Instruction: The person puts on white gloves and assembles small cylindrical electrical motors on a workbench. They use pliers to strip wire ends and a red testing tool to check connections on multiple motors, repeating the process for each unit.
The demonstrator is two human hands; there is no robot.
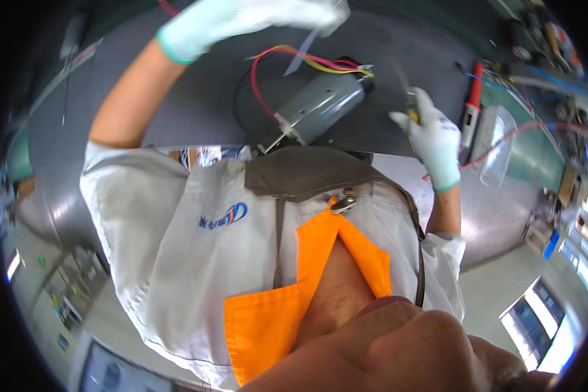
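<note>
Dark worktop (196, 98) spreads beneath 2 gloved hands. Closed around a small tool (412, 104) with a yellow part, the right hand (434, 134) sits just right of a grey cylindrical motor (326, 104). Above the motor, the left hand (300, 13) meets a pale strip (298, 57); blur hides whether its fingers pinch it. Red and yellow wires (333, 66) arc below that hand. Right of the tool grip lies a red-handled tool (475, 91).

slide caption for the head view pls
Gloved left hand beyond a wired grey motor, gloved right hand gripping a tool.
</note>
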